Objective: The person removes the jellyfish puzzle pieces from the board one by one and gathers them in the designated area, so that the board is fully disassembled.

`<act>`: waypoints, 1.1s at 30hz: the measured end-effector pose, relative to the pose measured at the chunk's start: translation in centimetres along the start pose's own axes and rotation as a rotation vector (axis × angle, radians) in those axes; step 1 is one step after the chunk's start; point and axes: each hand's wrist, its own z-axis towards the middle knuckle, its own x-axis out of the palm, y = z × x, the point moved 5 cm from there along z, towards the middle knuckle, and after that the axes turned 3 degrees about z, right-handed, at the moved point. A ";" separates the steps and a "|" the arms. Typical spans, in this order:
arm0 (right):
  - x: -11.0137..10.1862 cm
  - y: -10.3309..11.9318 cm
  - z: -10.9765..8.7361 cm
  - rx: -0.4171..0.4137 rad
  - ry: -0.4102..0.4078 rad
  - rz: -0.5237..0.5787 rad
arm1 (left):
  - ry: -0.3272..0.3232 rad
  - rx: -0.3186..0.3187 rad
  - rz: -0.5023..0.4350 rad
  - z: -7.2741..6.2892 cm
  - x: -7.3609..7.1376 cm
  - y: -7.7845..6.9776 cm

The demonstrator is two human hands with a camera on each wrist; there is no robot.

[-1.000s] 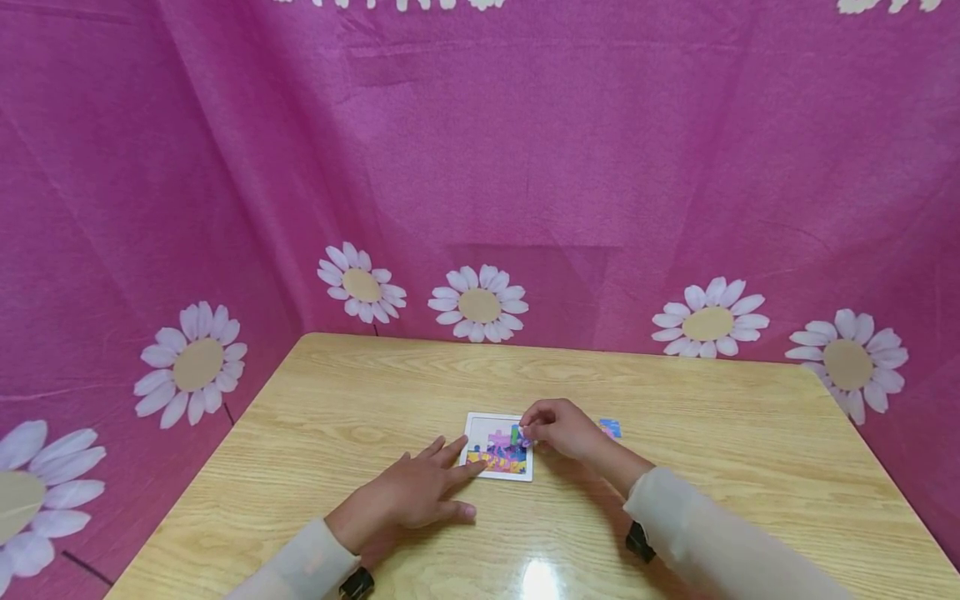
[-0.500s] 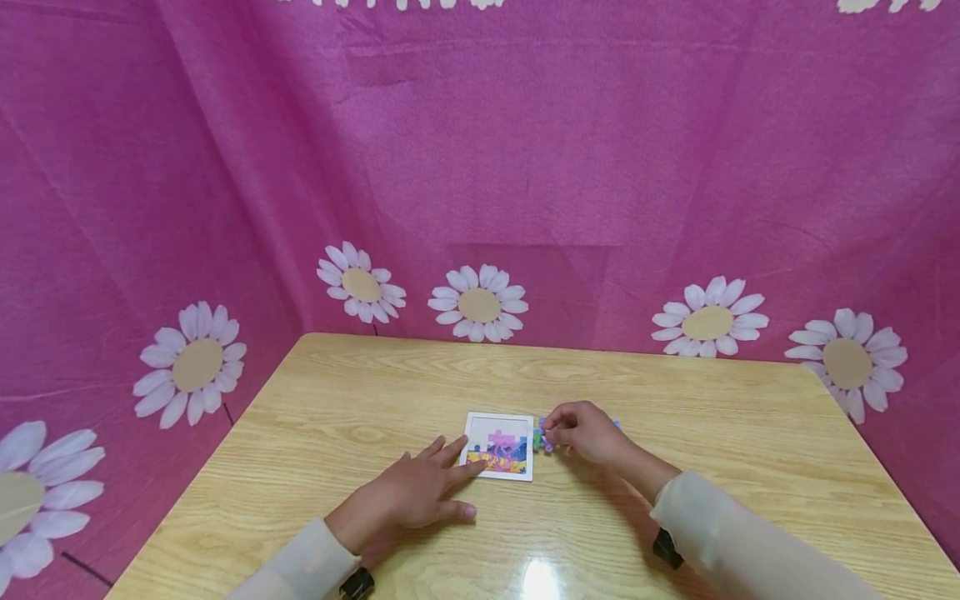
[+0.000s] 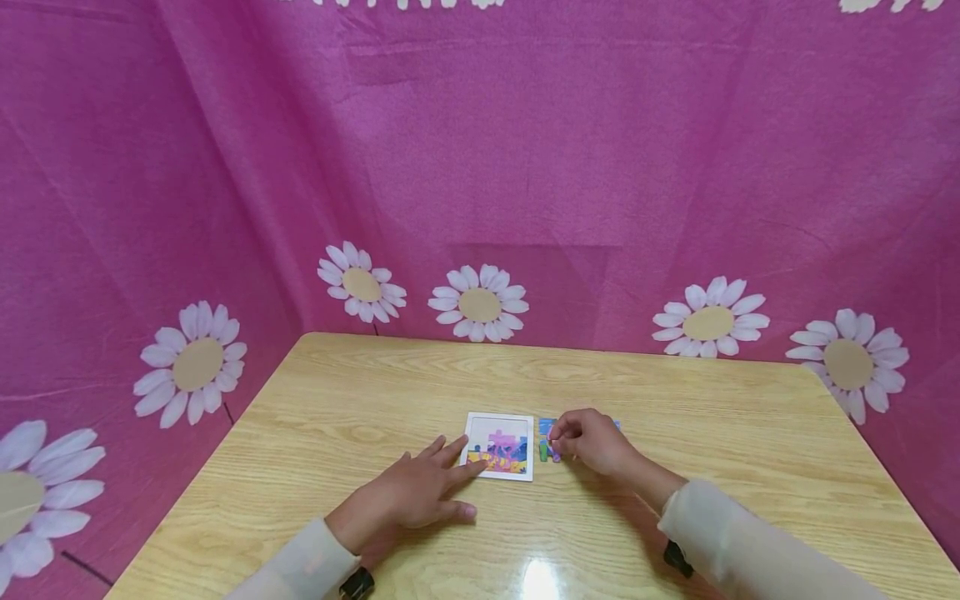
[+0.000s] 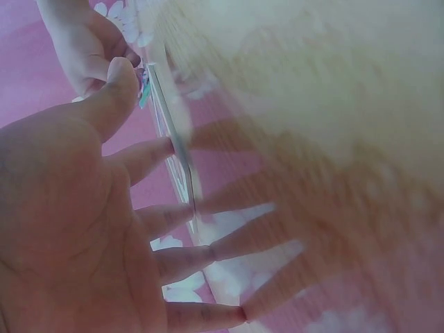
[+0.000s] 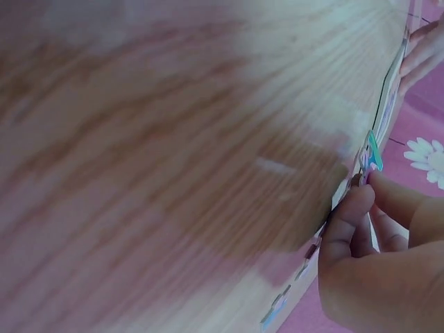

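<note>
A small jigsaw puzzle in a white frame (image 3: 530, 450) lies on the table, its lower part filled with yellow, pink and blue pieces and its upper part pale. My left hand (image 3: 411, 490) rests with spread, straight fingers at the frame's left side and lower edge. Just right of the frame, my right hand (image 3: 597, 442) pinches a puzzle piece (image 5: 374, 151) with green and purple on it between thumb and forefinger. In the left wrist view that piece shows past my left thumb, partly covered by fingers.
Blue loose puzzle pieces (image 3: 548, 427) lie right of the frame, partly hidden behind my right hand; several appear in a row (image 5: 279, 304) in the right wrist view. The wooden table (image 3: 390, 375) meets a pink flowered curtain (image 3: 570, 208) at the back and left.
My right hand has drawn the green and purple piece from over the frame rightward to the loose pieces, uncovering the puzzle's right side. My left hand has stayed put.
</note>
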 end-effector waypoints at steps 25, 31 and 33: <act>0.6 0.6 -0.8 -0.085 -0.085 -0.206 | -0.003 -0.005 -0.005 -0.1 -0.1 -0.1; 0.6 0.6 -0.8 -0.085 -0.088 -0.194 | -0.009 -0.005 -0.009 -0.1 -0.2 -0.2; 0.5 0.5 -0.8 -0.069 -0.092 -0.185 | -0.009 -0.008 -0.008 -0.1 -0.2 -0.1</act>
